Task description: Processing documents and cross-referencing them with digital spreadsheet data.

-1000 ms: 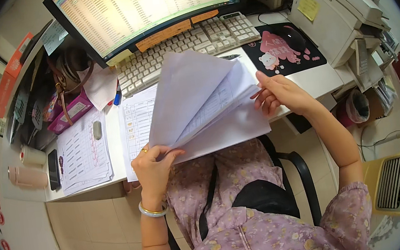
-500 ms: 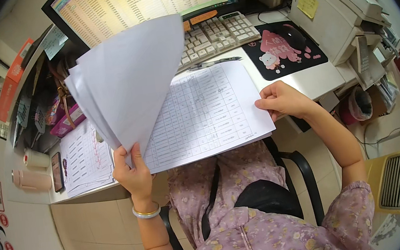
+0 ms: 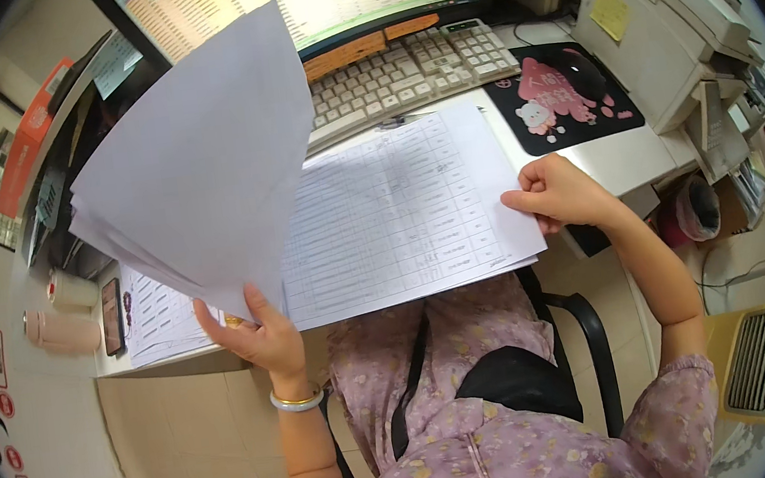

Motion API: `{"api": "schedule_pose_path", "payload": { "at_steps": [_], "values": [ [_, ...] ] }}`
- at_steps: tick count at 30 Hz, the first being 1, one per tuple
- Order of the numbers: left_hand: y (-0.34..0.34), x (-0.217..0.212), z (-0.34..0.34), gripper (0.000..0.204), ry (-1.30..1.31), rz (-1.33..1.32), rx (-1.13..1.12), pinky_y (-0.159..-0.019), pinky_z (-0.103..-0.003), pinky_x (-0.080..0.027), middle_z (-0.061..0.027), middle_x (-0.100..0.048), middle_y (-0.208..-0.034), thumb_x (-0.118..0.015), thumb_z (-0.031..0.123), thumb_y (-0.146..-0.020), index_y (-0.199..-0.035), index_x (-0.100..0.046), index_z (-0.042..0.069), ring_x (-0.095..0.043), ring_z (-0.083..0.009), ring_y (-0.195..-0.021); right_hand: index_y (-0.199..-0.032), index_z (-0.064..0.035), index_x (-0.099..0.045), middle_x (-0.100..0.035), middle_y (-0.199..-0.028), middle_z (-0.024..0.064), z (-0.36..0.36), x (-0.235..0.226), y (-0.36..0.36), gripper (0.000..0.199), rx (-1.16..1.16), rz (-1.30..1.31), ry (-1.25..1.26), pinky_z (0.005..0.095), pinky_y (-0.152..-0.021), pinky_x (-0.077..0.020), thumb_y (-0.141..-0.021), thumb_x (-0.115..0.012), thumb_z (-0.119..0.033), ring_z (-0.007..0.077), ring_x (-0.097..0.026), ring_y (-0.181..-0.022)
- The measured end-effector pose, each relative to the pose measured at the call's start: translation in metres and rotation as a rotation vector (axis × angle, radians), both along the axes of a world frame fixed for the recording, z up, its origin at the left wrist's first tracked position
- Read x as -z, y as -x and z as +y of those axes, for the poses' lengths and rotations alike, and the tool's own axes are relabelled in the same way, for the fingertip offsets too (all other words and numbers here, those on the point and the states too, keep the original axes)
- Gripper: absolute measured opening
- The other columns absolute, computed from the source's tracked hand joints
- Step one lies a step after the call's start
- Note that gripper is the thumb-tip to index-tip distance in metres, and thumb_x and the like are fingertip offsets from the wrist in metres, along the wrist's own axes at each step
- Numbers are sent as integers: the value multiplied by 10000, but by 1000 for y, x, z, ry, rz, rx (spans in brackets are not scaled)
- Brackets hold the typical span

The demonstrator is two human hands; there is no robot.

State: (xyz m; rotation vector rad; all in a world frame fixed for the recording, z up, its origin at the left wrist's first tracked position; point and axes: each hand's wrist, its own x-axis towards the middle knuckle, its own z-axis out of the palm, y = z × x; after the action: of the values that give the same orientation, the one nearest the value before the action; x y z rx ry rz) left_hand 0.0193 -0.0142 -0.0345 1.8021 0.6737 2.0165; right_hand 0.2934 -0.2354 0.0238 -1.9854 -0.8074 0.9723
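The left hand (image 3: 256,336) pinches a bunch of blank white sheets (image 3: 202,166) by the bottom corner and holds them up over the left side of the bench (image 3: 626,161). The right hand (image 3: 557,194) is curled shut on the right edge of a printed table sheet (image 3: 398,213) (full of small rows), which lies flat in front of the keyboard (image 3: 405,74).

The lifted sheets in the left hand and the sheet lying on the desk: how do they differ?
The lifted sheets are raised and tilted; the printed sheet lies flat on the desk. The lifted sheets show a blank side; the printed sheet shows a table. The left hand holds the first, the right hand the second. Both are white paper.
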Motion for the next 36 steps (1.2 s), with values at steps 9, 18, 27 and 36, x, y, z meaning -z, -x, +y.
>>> {"api": "schedule_pose_path", "payload": {
  "at_steps": [9,18,27,36],
  "values": [
    [24,4,-2,275,230,429,-66,-667,-240,-498,-88,-623,-890,-488,-39,-945,-1190,-610,-67,-576,-149,-816,-682,21,-525,-553,-496,49,2,-3,-3,279,-17,-129,-5,236,-379,-406,-796,-716,-146,82,-525,-401],
    [16,-4,-4,336,198,273,5,-842,-238,-517,-130,-596,-1221,-579,-57,-904,-1238,-562,-84,-584,-147,-1018,-690,-27,-472,-509,-497,5,3,3,-2,286,-21,-142,-71,219,-343,-336,-810,-719,-107,49,-461,-385],
    [13,9,-14,429,174,370,-2,-908,-297,-496,-147,-593,-1253,-621,-68,-863,-1283,-531,-64,-590,-193,-1080,-693,-10,-506,-514,-535,-4,2,9,-3,279,-61,-79,-127,224,-391,-346,-797,-738,-123,45,-477,-450],
    [11,20,-17,461,168,386,-29,-917,-342,-487,-168,-617,-1217,-683,-82,-791,-1236,-562,-66,-613,-272,-1067,-759,-16,-479,-493,-533,-16,-2,10,-3,276,-32,1,-158,218,-390,-347,-799,-738,-100,38,-457,-451]
  ]
}}
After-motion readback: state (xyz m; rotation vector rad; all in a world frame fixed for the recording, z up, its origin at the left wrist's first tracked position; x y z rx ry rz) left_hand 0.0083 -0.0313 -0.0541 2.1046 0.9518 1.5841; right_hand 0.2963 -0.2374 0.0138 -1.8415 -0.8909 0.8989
